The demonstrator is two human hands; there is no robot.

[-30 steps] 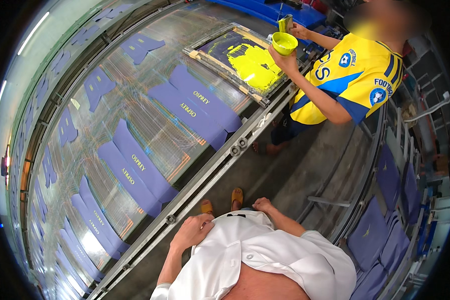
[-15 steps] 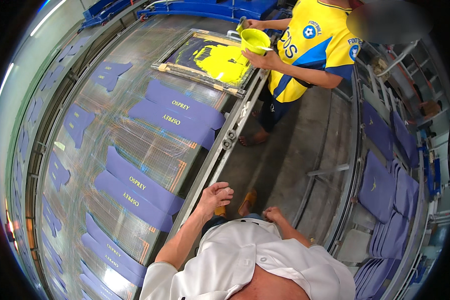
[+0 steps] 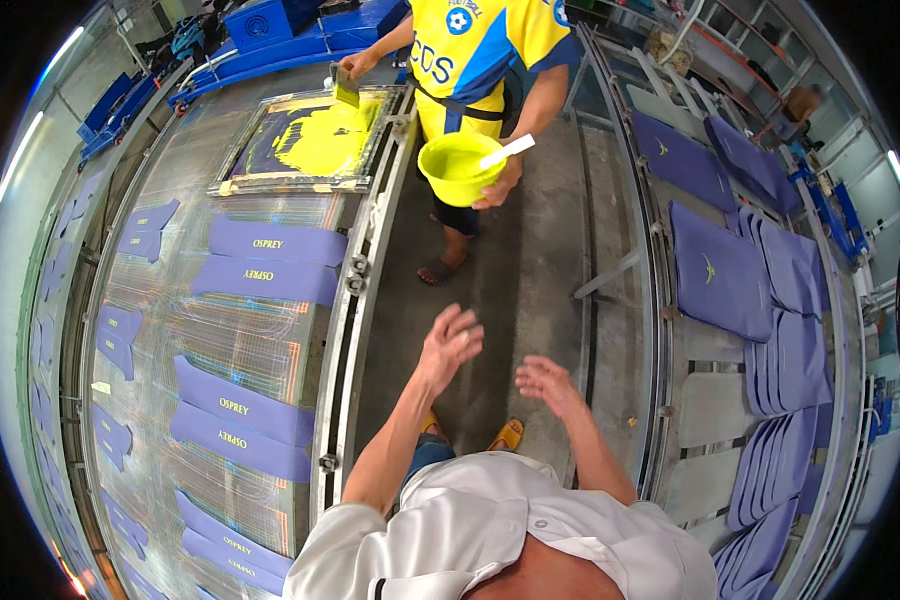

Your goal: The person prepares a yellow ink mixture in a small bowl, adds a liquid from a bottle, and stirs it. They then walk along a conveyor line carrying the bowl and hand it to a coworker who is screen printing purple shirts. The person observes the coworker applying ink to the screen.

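My left hand (image 3: 452, 345) is raised over the aisle, its fingers loosely spread and slightly blurred, holding nothing. To its right, my right hand (image 3: 547, 382) hangs at about the same height, also empty with fingers apart. Neither touches anything. The metal rail (image 3: 346, 330) of the printing table runs left of my left hand. Beyond my hands, a person in a yellow and blue shirt holds a yellow bucket (image 3: 450, 182) of bright yellow ink. A white-handled tool (image 3: 507, 151) leans in it. The person's other hand grips a yellow-stained squeegee (image 3: 345, 86) at the framed printing screen (image 3: 232, 186).
Purple fabric pieces (image 3: 232, 403) with yellow lettering lie in rows along the table on my left. A rack (image 3: 660, 330) on my right carries more purple panels (image 3: 720, 275), several overlapping. Blue machinery (image 3: 270, 30) stands at the far end.
My view has swung to the right. Both my hands have moved farther forward, and their fingers have spread. The person has brought the bucket away from the screen, over the aisle.
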